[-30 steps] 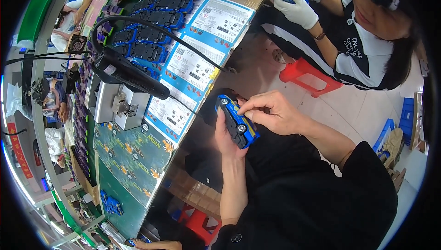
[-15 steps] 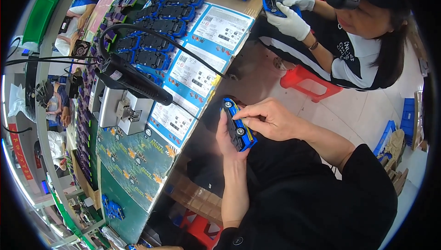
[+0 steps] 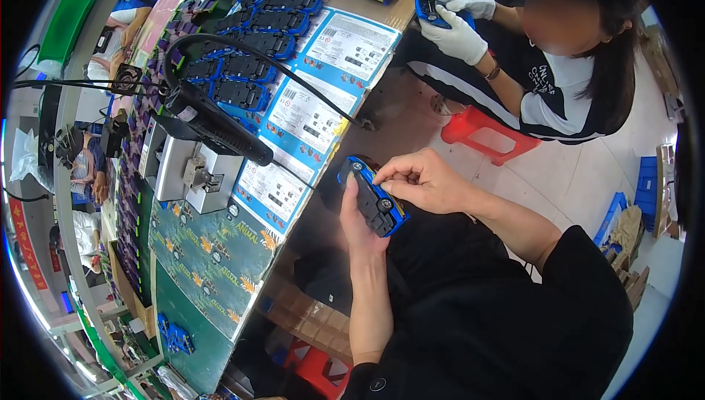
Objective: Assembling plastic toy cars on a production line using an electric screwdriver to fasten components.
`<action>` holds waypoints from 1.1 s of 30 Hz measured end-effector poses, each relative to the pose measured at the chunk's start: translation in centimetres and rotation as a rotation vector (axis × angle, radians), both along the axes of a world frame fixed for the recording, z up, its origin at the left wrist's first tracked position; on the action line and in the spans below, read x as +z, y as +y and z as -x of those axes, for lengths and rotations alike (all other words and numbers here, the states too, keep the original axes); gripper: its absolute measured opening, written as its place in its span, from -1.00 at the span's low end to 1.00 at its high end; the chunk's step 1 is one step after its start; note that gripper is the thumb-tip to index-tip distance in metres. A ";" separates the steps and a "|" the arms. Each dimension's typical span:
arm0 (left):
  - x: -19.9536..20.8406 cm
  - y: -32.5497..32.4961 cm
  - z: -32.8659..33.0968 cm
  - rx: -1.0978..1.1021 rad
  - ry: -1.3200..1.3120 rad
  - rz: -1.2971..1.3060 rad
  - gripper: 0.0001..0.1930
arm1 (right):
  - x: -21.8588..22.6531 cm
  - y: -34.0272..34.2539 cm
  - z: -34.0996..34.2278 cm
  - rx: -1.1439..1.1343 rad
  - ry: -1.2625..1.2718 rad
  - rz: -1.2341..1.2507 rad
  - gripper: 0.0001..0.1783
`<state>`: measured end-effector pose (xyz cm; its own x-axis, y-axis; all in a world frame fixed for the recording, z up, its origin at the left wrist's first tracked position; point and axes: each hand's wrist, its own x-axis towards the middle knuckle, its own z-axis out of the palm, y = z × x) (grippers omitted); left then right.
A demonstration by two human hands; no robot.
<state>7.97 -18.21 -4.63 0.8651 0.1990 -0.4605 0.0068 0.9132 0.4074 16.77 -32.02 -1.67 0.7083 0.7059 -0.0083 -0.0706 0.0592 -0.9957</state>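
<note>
A blue toy car (image 3: 380, 216) with black underside and wheels rests tilted in my left hand (image 3: 355, 218), which grips it with the thumb along its side. The black base is turned partly up toward me. My right hand (image 3: 433, 183) is at the car's far side, thumb and forefinger pinched together against the body's edge near a yellow strip. Whatever lies between those fingertips is too small to make out. Both hands are bare and held over my lap, just off the bench edge.
Rows of blue toy cars (image 3: 250, 66) lie underside up on the bench (image 3: 198, 341). Printed blue-and-white sheets (image 3: 312, 117) line its edge. A black cylindrical tool (image 3: 224, 135) with a cable hangs over a metal box (image 3: 202, 176). A gloved co-worker (image 3: 459, 33) beside a red stool (image 3: 488, 135) holds another car.
My left hand has rolled the car so more of its black underside shows. My right fingers have drawn together into a pinch at its edge. The view has shifted slightly.
</note>
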 end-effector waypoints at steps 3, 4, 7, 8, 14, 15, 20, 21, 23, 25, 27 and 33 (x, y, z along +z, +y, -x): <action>-0.2 0.1 0.1 -0.023 -0.024 -0.055 -0.65 | -0.3 0.1 -0.3 -0.017 0.086 0.072 -0.83; -0.3 0.1 0.1 0.011 0.019 -0.089 -0.68 | -0.7 0.4 -0.4 -0.012 0.127 0.050 -0.83; -1.4 0.3 0.1 0.056 0.088 -0.157 -0.72 | -0.9 0.4 -0.9 0.015 0.173 0.051 -0.83; -1.8 0.4 0.1 0.068 0.112 -0.193 -0.72 | -0.9 0.4 -1.1 0.038 0.179 0.071 -0.83; -1.3 -0.1 -0.2 0.067 0.147 -0.266 -0.70 | -1.8 0.1 -1.1 0.012 0.187 0.058 -0.81; -1.1 -0.3 -0.3 0.064 0.137 -0.263 -0.70 | -1.7 0.0 -1.2 0.007 0.179 0.061 -0.81; -0.5 -1.4 0.3 0.123 0.144 -0.474 -0.79 | -2.0 -0.6 0.0 -0.007 0.347 0.133 -0.82; -1.0 -1.3 1.2 0.135 0.115 -0.502 -0.77 | -3.1 -0.7 1.0 0.002 0.367 0.100 -0.76; -3.3 -0.9 2.2 0.123 0.073 -0.532 -0.71 | -4.6 -1.1 2.0 -0.016 0.006 0.142 -0.60; -3.6 -1.1 2.7 0.146 0.079 -0.545 -0.69 | -4.9 -1.3 3.4 0.003 -0.077 0.221 -0.53; -3.0 -1.5 2.6 0.196 0.071 -0.568 -0.65 | -5.5 -1.0 5.0 -0.065 0.027 0.112 -0.42; -3.5 -1.7 3.2 0.213 -0.009 -0.464 -0.62 | -5.8 -0.6 5.3 -0.073 0.381 0.042 -0.53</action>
<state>4.73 -19.94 -8.11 0.7865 0.5529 -0.2750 -0.1648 0.6171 0.7695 11.51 -32.66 -7.50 0.6974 0.6472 -0.3080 -0.4329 0.0379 -0.9006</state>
